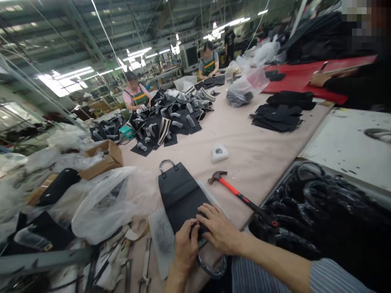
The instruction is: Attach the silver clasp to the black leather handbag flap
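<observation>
– Where to find the panel (181, 189)?
– Flat on the bench (191, 150), close in front of the body, on a pale slab (161, 240) visible along the left side.

– Lying which way?
– Lengthwise away from the body, slanting leftward toward the far end. Arched at that end, the far handle (166, 160); looped toward the lap at the other, the near handle (212, 273).

– Nearer to which hand?
– Hard to separate; both at the near end. At the near edge itself, the left hand (187, 244); a little further up and to the right, the right hand (218, 228). Most of the length, then, ahead of the fingers and to the left.

– Fingers open or closed?
– On the left, pinched, thumb to forefinger, on a dark bit (192, 228), too covered to identify. On the right, spread palm-down over the panel, gripping nothing visible; cannot tell how firmly pressed.

– And the relation to watch?
– By judgement, the near edge against that left pinch, with the long axis leading away from it.

– Farther out?
– To the right, a hammer (241, 197), head toward the panel. Past that head, a white block (219, 154). To the left, a clear bag (106, 203). Beyond, a black heap (180, 118).
</observation>
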Tool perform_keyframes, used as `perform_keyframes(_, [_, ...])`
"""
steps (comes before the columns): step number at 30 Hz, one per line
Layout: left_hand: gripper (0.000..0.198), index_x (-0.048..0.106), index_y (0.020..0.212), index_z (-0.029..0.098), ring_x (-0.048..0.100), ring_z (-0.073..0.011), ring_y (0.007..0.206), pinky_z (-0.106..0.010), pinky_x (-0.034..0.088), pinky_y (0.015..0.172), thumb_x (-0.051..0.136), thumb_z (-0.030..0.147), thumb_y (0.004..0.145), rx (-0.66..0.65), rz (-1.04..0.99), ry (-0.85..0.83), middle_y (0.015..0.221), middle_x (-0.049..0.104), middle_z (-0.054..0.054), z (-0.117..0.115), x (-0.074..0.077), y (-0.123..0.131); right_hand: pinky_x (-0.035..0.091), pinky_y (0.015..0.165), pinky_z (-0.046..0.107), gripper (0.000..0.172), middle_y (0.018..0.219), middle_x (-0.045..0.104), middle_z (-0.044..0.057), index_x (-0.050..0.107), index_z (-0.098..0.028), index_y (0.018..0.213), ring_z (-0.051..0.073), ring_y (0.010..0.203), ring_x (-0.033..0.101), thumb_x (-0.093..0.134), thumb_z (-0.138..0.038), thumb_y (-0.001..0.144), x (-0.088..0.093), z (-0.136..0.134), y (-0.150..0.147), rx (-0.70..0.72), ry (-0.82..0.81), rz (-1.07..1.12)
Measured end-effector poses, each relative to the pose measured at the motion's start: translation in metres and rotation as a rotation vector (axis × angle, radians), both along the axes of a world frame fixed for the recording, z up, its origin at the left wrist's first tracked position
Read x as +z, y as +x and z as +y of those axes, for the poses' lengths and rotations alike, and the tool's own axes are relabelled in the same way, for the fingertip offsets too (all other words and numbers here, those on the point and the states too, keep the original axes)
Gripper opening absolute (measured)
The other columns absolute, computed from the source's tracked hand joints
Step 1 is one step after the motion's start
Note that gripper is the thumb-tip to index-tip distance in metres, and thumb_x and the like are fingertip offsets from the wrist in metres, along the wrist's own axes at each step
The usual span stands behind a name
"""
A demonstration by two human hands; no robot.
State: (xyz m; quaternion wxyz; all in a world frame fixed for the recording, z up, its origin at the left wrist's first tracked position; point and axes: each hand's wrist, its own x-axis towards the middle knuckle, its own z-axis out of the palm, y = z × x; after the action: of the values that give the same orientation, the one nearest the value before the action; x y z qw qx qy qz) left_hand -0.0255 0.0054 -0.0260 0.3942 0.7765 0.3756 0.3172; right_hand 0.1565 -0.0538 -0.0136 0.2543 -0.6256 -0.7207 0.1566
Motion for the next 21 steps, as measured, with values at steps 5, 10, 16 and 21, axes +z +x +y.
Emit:
perform_keyframes(5, [0.031, 0.064, 0.085, 0.017, 0.071, -0.0182, 0.069, -0.030, 0.059, 0.068, 0.063, 0.048, 0.089, 0.346, -0.299, -0.334, 0.073, 0.071, -0.004, 0.024, 0.024, 0.003, 0.024, 0.122, 0.058, 0.060, 0.154, 0.045, 0.012, 0.052, -0.021, 0.144, 0.033, 0.148, 0.032, 0.057, -0.013, 0.085, -0.015, -0.006, -0.013, -0.003, -0.039, -0.043])
perform_keyframes(10, [0.040, 0.059, 0.089, 0.017, 0.071, -0.0175, 0.062, -0.030, 0.059, 0.063, 0.071, 0.055, 0.081, 0.442, -0.474, -0.341, 0.071, 0.066, 0.001, 0.053, 0.055, -0.016, 0.028, 0.121, 0.058, 0.059, 0.152, 0.048, 0.012, 0.054, -0.022, 0.142, 0.033, 0.146, 0.035, 0.059, -0.014, 0.084, -0.008, -0.005, -0.005, 0.015, -0.036, -0.022])
perform_keyframes(16, [0.036, 0.062, 0.082, 0.020, 0.069, -0.0194, 0.061, -0.028, 0.055, 0.061, 0.058, 0.054, 0.088, 0.594, 0.006, -0.238, 0.068, 0.068, -0.002, 0.016, 0.028, -0.059, 0.047, 0.105, 0.050, 0.031, 0.127, 0.062, 0.016, 0.065, -0.018, 0.118, 0.031, 0.122, 0.057, 0.056, -0.027, 0.090, -0.004, 0.010, -0.003, -0.267, 0.098, 0.137])
perform_keyframes(21, [0.037, 0.064, 0.080, 0.021, 0.072, -0.0249, 0.068, -0.032, 0.054, 0.057, 0.050, 0.054, 0.090, 0.661, 0.015, -0.390, 0.075, 0.073, -0.007, 0.002, -0.009, -0.080, 0.053, 0.094, 0.048, 0.033, 0.111, 0.065, 0.018, 0.062, -0.016, 0.113, 0.034, 0.106, 0.064, 0.061, -0.028, 0.081, 0.002, 0.024, -0.001, -0.477, -0.081, 0.121])
